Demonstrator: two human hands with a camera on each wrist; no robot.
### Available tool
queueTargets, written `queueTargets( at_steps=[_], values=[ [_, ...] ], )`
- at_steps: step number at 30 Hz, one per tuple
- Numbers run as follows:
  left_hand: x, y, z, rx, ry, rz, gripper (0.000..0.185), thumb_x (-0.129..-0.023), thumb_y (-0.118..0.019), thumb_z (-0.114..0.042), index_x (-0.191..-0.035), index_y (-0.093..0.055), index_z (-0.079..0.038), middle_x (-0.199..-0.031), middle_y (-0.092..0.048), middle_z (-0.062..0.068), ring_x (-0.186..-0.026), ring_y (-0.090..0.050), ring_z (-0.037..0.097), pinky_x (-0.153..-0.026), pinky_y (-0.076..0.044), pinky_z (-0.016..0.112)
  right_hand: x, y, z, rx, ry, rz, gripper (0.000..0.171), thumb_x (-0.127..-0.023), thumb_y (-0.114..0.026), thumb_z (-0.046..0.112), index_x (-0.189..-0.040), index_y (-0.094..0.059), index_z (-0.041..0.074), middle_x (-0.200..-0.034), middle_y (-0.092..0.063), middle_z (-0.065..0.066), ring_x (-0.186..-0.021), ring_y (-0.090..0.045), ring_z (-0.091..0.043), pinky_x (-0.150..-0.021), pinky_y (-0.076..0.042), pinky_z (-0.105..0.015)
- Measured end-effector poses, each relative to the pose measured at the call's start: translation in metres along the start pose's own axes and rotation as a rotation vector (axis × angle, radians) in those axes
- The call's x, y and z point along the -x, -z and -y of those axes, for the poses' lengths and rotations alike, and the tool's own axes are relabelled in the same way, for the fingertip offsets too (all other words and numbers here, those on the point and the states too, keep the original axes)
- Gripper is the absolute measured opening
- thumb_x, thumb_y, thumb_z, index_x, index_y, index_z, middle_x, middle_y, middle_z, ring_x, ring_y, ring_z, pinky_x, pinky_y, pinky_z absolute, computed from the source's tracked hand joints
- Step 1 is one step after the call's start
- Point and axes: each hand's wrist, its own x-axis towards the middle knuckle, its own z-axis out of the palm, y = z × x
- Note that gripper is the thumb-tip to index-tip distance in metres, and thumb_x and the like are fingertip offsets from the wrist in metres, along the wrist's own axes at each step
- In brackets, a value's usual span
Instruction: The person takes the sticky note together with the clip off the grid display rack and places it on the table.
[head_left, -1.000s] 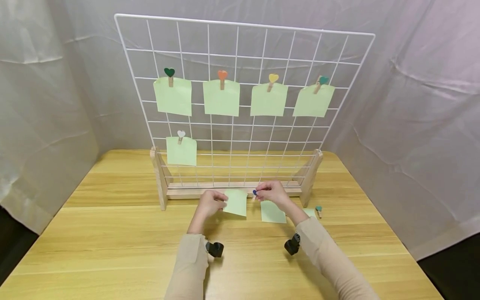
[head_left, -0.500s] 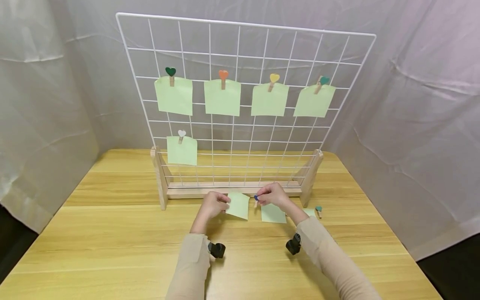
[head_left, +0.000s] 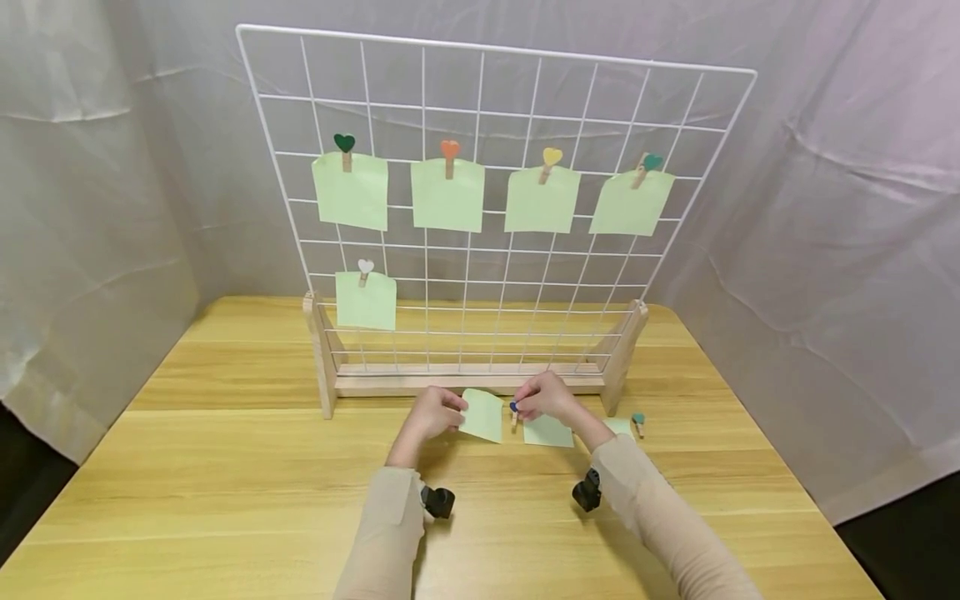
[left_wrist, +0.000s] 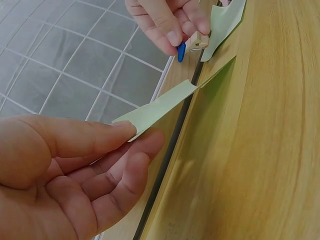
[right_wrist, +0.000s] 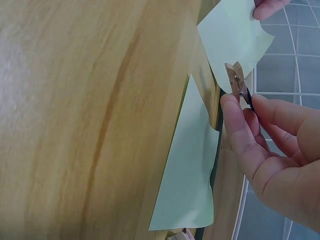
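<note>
My left hand (head_left: pixel 435 412) pinches the left edge of a pale green sticky note (head_left: pixel 482 416) between thumb and fingers, lifted and tilted above the table in front of the grid's base. In the left wrist view the thumb presses on the top of this note (left_wrist: pixel 162 106). To its right, my right hand (head_left: pixel 547 395) pinches a small wooden clothespin with a blue heart (head_left: pixel 514 411). The right wrist view has the clothespin (right_wrist: pixel 236 80) held between thumb and fingertips, its wooden end towards the note. Under the right hand another green note (head_left: pixel 547 432) lies on the table.
A white wire grid (head_left: pixel 495 52) stands in a wooden base (head_left: pixel 465 384). Several green notes hang on it by heart clothespins, four-across above and one note (head_left: pixel 366 302) lower left. At right lie a partly hidden note (head_left: pixel 619 426) and a teal-heart clothespin (head_left: pixel 638 423).
Both hands have come slightly down towards me. The left hand has carried its note a little to the right, and the blue-heart clothespin is now more upright and fully visible.
</note>
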Motion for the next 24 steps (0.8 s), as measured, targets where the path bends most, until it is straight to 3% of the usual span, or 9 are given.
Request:
queueTargets(
  at_steps=[14, 24],
  values=[
    [0.0007, -0.0026, -0.0009, -0.012, -0.004, 0.050, 0.017, -0.076, -0.060, 0.008, -0.093, -0.063, 0.010, -0.079, -0.061, 0.014, -0.055, -0.056, 0.017, -0.055, -0.050, 0.030, -0.0028, -0.0047, -0.0034, 0.002, -0.064, -0.005, 0.004, -0.078, -0.060, -0.009, -0.081, -0.063, -0.011, -0.068, -0.063, -0.014, -0.055, -0.061, -0.018, -0.056, -0.053, -0.031],
    [0.0022, -0.0018, -0.0006, -0.048, -0.018, 0.068, 0.019, -0.078, -0.059, 0.008, -0.097, -0.061, 0.012, -0.080, -0.060, 0.013, -0.058, -0.057, 0.021, -0.054, -0.050, 0.031, -0.0035, -0.0069, -0.0051, 0.017, -0.060, -0.012, 0.004, -0.078, -0.061, -0.008, -0.079, -0.062, -0.011, -0.067, -0.063, -0.013, -0.053, -0.060, -0.018, -0.054, -0.052, -0.031]
  ],
)
